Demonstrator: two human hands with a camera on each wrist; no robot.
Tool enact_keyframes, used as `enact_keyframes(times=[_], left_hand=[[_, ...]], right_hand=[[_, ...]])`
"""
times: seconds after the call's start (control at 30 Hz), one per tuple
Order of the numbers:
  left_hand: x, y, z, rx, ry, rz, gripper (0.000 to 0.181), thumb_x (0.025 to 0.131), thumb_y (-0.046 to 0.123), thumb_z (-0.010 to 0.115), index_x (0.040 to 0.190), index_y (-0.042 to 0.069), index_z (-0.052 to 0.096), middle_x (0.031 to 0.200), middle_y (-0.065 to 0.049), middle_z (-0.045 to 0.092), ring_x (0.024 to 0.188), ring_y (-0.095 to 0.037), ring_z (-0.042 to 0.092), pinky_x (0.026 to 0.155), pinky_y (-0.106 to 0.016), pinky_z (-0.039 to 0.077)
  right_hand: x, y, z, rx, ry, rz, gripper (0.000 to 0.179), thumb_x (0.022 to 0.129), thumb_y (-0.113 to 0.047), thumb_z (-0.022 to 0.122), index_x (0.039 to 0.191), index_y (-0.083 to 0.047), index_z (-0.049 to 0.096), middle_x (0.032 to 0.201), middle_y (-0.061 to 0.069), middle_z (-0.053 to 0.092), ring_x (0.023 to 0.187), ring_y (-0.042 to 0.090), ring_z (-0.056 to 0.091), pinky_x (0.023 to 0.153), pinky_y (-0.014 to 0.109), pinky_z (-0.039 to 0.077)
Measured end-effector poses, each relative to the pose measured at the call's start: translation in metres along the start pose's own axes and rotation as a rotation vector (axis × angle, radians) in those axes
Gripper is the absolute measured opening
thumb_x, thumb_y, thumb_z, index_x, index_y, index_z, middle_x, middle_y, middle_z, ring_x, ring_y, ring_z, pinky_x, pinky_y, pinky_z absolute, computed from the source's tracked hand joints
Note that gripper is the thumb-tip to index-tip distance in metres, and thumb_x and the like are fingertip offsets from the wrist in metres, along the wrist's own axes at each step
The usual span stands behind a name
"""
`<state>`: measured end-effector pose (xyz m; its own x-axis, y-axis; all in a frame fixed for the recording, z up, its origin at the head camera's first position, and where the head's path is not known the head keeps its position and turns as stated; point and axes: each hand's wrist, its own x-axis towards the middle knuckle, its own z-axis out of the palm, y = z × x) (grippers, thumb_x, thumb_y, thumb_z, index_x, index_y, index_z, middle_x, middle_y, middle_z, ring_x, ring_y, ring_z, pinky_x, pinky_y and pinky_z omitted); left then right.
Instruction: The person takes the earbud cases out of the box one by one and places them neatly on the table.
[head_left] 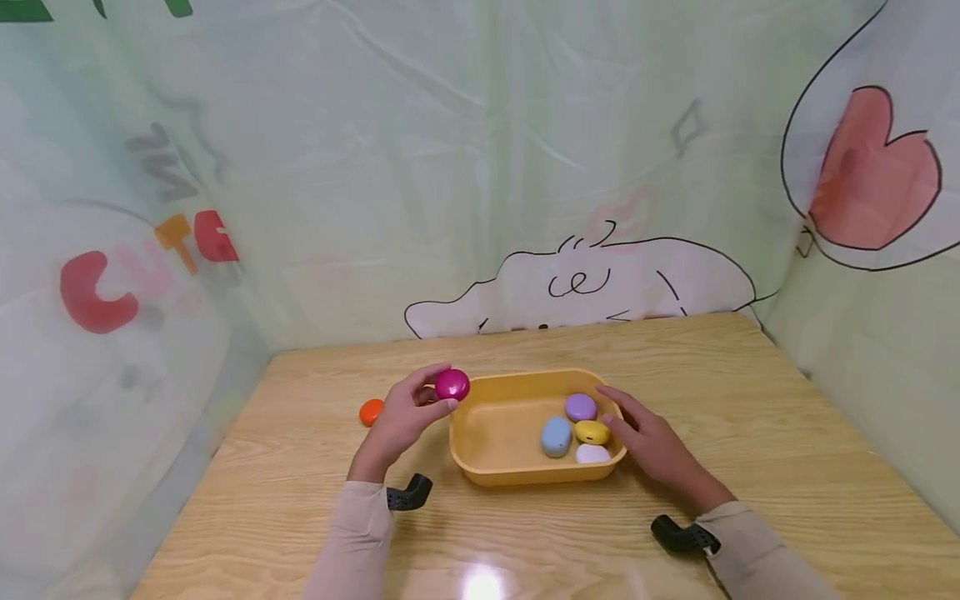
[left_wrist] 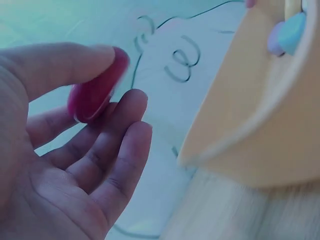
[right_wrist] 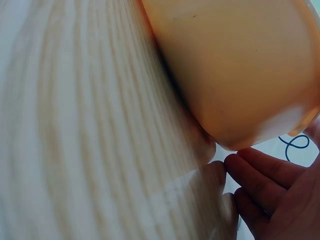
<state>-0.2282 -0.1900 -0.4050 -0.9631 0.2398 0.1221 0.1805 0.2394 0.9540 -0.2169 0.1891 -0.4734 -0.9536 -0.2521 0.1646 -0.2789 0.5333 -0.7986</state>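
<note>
My left hand (head_left: 405, 412) pinches a glossy, rounded magenta disc (head_left: 452, 385) between thumb and fingers, above the left end of a yellow-orange plastic bin (head_left: 495, 479). In the left wrist view, the magenta disc (left_wrist: 97, 92) is seen edge-on with a seam round it, and the other fingers are spread loosely. At the bin's right end, my right hand (head_left: 652, 442) holds the rim, thumb over the edge and fingers against the outer wall. Inside lie a purple disc (head_left: 581, 407), a light blue rounded piece (head_left: 556, 437), a yellow piece (head_left: 592, 432) and a pale lilac piece (head_left: 593, 454).
An orange disc (head_left: 371, 412) lies on the wooden table (head_left: 300, 500), left of the bin and partly behind my left hand. A printed curtain (head_left: 375, 167) borders the table at the back and sides. Each wrist wears a black camera mount (head_left: 410, 492).
</note>
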Motion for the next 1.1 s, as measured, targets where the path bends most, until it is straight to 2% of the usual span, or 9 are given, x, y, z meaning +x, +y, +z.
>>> enact_keyframes(times=[0.13,0.27,0.47,0.6,0.83,1.1], left_hand=[[-0.013,-0.01,-0.014,-0.066,0.074,-0.026,0.054,0.09,0.008,0.075,0.141,0.015,0.057,0.132,-0.011,0.06,0.116,-0.027,0.062,0.093,-0.036,0.052],[-0.02,-0.015,-0.025,-0.033,0.119,-0.037,0.056,0.09,0.004,0.074,0.142,0.013,0.057,0.133,-0.013,0.06,0.116,-0.027,0.062,0.092,-0.034,0.053],[-0.03,-0.026,-0.043,0.077,0.134,-0.078,0.056,0.09,0.008,0.074,0.143,0.013,0.055,0.135,-0.013,0.058,0.118,-0.028,0.061,0.093,-0.037,0.053],[-0.042,-0.038,-0.057,0.076,0.167,-0.119,0.055,0.092,0.005,0.07,0.144,0.012,0.053,0.14,-0.016,0.054,0.123,-0.033,0.058,0.095,-0.04,0.052],[-0.057,-0.067,-0.071,0.056,0.176,-0.171,0.053,0.094,0.0,0.064,0.145,0.005,0.051,0.143,-0.018,0.05,0.122,-0.035,0.056,0.099,-0.043,0.049],[-0.062,-0.076,-0.094,0.099,0.192,-0.287,0.056,0.093,0.007,0.067,0.146,0.009,0.05,0.144,-0.016,0.049,0.121,-0.033,0.055,0.098,-0.041,0.047]], right_hand=[[0.0,-0.001,0.001,-0.007,0.003,0.009,0.053,0.107,-0.033,0.048,0.156,-0.017,0.037,0.158,0.02,0.034,0.143,0.045,0.031,0.109,0.064,0.029],[0.0,0.0,0.001,-0.014,0.007,0.008,0.053,0.107,-0.034,0.048,0.156,-0.018,0.036,0.158,0.021,0.034,0.142,0.046,0.031,0.108,0.064,0.03],[0.0,-0.002,0.001,-0.019,0.012,0.001,0.052,0.107,-0.03,0.049,0.156,-0.016,0.037,0.157,0.022,0.035,0.142,0.046,0.032,0.108,0.065,0.03],[0.0,-0.003,0.001,-0.023,0.007,0.003,0.052,0.107,-0.029,0.049,0.155,-0.015,0.037,0.157,0.022,0.034,0.142,0.047,0.032,0.108,0.065,0.03],[-0.004,-0.002,-0.003,-0.034,0.006,-0.003,0.051,0.107,-0.029,0.048,0.155,-0.015,0.037,0.156,0.022,0.035,0.141,0.047,0.034,0.107,0.065,0.031],[-0.002,-0.003,0.001,-0.012,0.007,0.016,0.052,0.107,-0.03,0.048,0.156,-0.016,0.037,0.157,0.022,0.034,0.142,0.046,0.033,0.108,0.065,0.03]])
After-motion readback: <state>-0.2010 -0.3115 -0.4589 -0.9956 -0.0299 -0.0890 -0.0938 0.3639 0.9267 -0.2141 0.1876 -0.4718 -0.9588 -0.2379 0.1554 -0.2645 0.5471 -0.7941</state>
